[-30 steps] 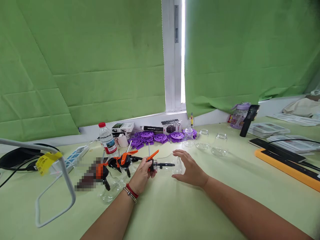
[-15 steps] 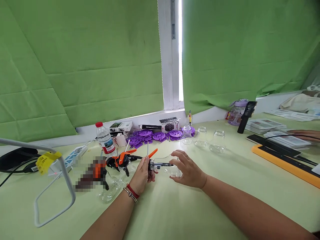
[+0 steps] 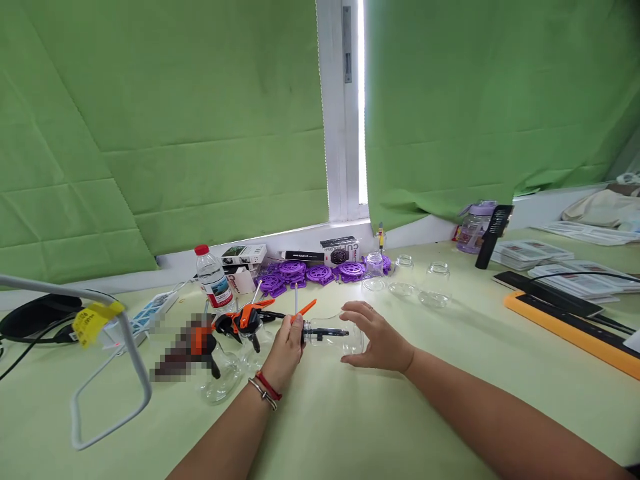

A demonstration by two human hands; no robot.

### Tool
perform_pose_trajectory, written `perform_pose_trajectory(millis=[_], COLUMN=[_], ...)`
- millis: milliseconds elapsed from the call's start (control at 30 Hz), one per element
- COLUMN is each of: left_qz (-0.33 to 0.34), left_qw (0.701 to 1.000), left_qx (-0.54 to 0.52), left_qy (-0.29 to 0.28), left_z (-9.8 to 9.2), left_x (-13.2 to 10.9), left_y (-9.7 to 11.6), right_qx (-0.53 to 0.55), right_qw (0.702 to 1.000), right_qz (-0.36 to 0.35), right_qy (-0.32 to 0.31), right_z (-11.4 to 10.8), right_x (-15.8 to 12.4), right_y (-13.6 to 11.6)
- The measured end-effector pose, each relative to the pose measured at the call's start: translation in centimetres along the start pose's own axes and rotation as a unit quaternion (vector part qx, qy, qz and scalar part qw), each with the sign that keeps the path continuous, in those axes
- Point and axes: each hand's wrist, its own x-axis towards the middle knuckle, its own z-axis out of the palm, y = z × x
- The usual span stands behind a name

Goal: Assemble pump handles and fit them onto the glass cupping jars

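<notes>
My left hand (image 3: 285, 350) is closed around the black and orange spray head (image 3: 303, 319) fitted at the neck of a clear plastic bottle (image 3: 334, 333) lying on its side on the green table. My right hand (image 3: 376, 337) cups the bottle's body with curled fingers. A black dip tube shows inside the bottle. Just left of my left hand lie more clear bottles with orange and black spray heads (image 3: 242, 320).
Several empty clear bottles (image 3: 419, 283) stand behind my right hand. Purple plastic discs (image 3: 310, 273), small boxes and a red-capped water bottle (image 3: 213, 278) line the window sill side. A white wire frame (image 3: 107, 373) lies at left; an orange-edged board (image 3: 575, 327) at right.
My right hand has closed further round the bottle and my left hand has turned slightly on the spray head. Another person's hand seen at far right half a second ago is gone.
</notes>
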Motion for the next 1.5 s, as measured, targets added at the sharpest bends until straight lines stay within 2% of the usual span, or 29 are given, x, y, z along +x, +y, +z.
perform_pose_trajectory(millis=[67,133,200,300,367,500,600,800,967,1067,1200,1367,1500], left_qz=[0.043,0.074,0.087,0.072,0.050,0.029,0.019,0.003,-0.058,-0.103,-0.143,-0.170,-0.168], left_qw=[0.998,0.995,0.994,0.996,0.997,0.999,0.999,1.000,0.996,0.990,0.982,0.977,0.975], left_qx=[0.038,0.064,0.069,0.060,0.056,0.027,-0.019,-0.022,-0.062,-0.094,-0.115,-0.115,-0.120], left_qy=[-0.004,-0.004,-0.004,-0.004,-0.012,-0.027,-0.021,-0.021,-0.026,-0.033,-0.046,-0.057,-0.076], left_z=[-0.2,-0.3,-0.2,0.2,0.4,0.5,0.5,0.4,0.3,0.2,-0.2,-0.6,-0.8], left_x=[0.2,0.2,0.1,-0.3,-0.5,-0.4,-0.1,-0.1,-0.3,-0.3,-0.1,0.2,0.2], left_y=[-0.3,-0.4,-0.4,-0.2,-0.1,-0.2,-0.4,-0.5,0.0,0.2,0.2,0.1,0.2], right_qx=[0.087,0.187,0.298,0.428,0.463,0.483,0.487,0.424,0.236,0.118,-0.011,-0.117,-0.151], right_qw=[0.994,0.968,0.915,0.815,0.776,0.752,0.766,0.852,0.957,0.988,0.998,0.981,0.973], right_qz=[0.070,0.164,0.268,0.387,0.426,0.448,0.420,0.308,0.164,0.080,-0.019,-0.143,-0.167], right_qy=[-0.010,-0.022,-0.036,-0.055,-0.052,-0.021,0.007,-0.018,-0.043,-0.053,-0.063,-0.055,-0.051], right_z=[0.1,0.3,0.7,1.2,1.6,1.9,1.8,1.1,0.0,-0.4,-0.6,-1.0,-1.5], right_x=[-0.1,-0.2,-0.2,0.1,0.3,0.5,0.5,0.2,0.2,0.4,0.5,0.8,0.9], right_y=[0.2,0.5,0.6,0.7,0.7,0.9,1.0,0.8,0.6,0.4,0.1,0.1,0.1])
